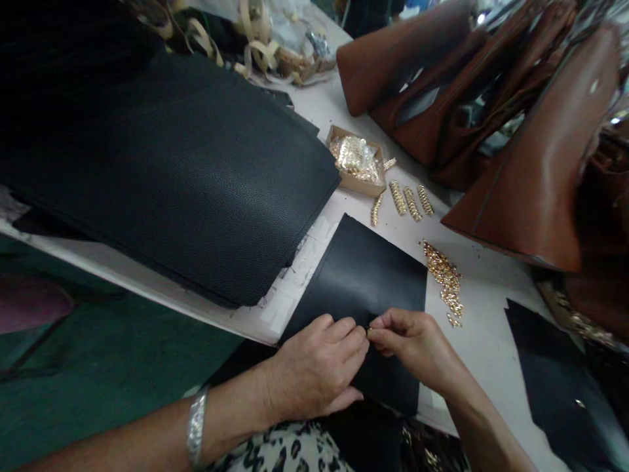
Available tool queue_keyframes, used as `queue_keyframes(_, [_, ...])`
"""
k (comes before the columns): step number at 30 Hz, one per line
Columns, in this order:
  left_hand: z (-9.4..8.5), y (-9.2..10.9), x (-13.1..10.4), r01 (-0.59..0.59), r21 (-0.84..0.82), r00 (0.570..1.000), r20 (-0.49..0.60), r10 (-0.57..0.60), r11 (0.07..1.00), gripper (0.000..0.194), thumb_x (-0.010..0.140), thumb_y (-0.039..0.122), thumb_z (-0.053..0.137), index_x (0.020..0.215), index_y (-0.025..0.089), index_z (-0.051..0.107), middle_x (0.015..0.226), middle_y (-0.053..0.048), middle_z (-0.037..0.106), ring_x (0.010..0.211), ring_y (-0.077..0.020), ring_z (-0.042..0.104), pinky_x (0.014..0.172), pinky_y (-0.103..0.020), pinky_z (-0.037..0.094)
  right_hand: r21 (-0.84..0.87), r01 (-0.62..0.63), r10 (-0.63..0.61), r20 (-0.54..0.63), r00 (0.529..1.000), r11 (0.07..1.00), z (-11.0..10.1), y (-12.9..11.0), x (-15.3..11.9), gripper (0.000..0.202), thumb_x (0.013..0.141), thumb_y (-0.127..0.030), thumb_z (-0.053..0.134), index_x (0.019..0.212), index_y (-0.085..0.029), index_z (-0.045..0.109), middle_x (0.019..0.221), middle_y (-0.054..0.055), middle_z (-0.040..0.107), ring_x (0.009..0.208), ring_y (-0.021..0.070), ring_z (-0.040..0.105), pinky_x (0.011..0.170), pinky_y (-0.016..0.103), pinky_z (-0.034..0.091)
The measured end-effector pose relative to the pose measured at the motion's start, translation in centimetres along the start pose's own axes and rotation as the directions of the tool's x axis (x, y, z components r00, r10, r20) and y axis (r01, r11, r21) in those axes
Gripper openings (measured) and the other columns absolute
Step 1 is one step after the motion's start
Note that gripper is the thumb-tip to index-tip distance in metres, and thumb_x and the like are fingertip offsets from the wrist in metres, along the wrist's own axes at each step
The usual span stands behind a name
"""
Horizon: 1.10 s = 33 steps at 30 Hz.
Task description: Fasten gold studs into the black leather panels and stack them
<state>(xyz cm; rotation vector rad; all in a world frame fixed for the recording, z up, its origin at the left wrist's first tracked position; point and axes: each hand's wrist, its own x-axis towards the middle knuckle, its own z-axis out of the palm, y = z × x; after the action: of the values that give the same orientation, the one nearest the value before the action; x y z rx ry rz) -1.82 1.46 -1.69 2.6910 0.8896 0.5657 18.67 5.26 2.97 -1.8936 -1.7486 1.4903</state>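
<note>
A black leather panel (363, 262) lies at the table's front edge. My left hand (319, 367) rests on it, fingers curled and pressed together, gripping the leather; its fingertips are partly hidden. Thumb and forefinger of my right hand (407, 337) pinch a small gold metal fitting (369, 332) against the panel, right beside the left fingers. Most of the fitting is covered, so its exact shape does not show. To the right of the panel is a loose pile of small gold fittings (445, 275).
A stack of black leather pieces (211, 177) covers the left. Behind are a small cardboard box (363, 185) of bagged gold parts and several rows of gold fittings (411, 203). Brown leather bags (531, 164) stand at right, near another black panel (555, 373) bearing a gold fitting.
</note>
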Motion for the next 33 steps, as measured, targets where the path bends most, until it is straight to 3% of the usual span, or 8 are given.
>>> queue_keyframes(8, [0.2, -0.2, 0.0, -0.021, -0.019, 0.999, -0.026, 0.021, 1.0, 0.058, 0.089, 0.049, 0.058, 0.126, 0.004, 0.053, 0.117, -0.01, 0.062, 0.106, -0.0273, 0.052, 0.074, -0.041, 0.042, -0.097, -0.038, 0.041, 0.032, 0.999, 0.995, -0.3, -0.9, 0.6, 0.017, 0.081, -0.033, 0.066, 0.075, -0.017, 0.068, 0.066, -0.001, 0.062, 0.06, 0.0122, 0.052, 0.056, 0.026, 0.041])
queue_keyframes(14, [0.5, -0.2, -0.2, -0.02, -0.031, 0.999, -0.04, 0.018, 0.999, 0.058, 0.091, 0.049, 0.056, 0.128, 0.004, 0.053, 0.121, -0.011, 0.061, 0.109, -0.0279, 0.051, 0.075, -0.041, 0.043, -0.023, -0.118, 0.119, 0.089, 0.989, 0.993, -0.5, -1.2, 1.0, 0.018, 0.078, -0.033, 0.066, 0.074, -0.016, 0.066, 0.062, -0.002, 0.06, 0.057, 0.0118, 0.053, 0.056, 0.026, 0.044])
queue_keyframes(24, [0.6, -0.3, -0.2, -0.014, -0.043, 0.998, -0.061, 0.011, 0.999, 0.052, 0.092, 0.047, 0.053, 0.125, 0.006, 0.056, 0.126, -0.011, 0.06, 0.113, -0.0268, 0.05, 0.079, -0.04, 0.042, -0.073, -0.255, 0.262, 0.116, 0.958, 0.964, -0.9, -2.3, 2.1, 0.022, 0.074, -0.037, 0.067, 0.07, -0.017, 0.059, 0.056, -0.002, 0.059, 0.053, 0.0128, 0.057, 0.053, 0.026, 0.046])
queue_keyframes(33, [0.4, -0.3, 0.0, -0.017, -0.043, 0.998, -0.054, 0.015, 0.999, 0.038, 0.097, 0.031, 0.045, 0.123, 0.006, 0.058, 0.123, -0.01, 0.063, 0.109, -0.0262, 0.053, 0.074, -0.039, 0.042, -0.273, -0.212, 0.242, 0.079, 0.967, 0.938, -1.3, -1.9, 2.5, 0.015, 0.074, -0.03, 0.067, 0.068, -0.02, 0.057, 0.055, -0.001, 0.06, 0.051, 0.0139, 0.057, 0.047, 0.024, 0.039])
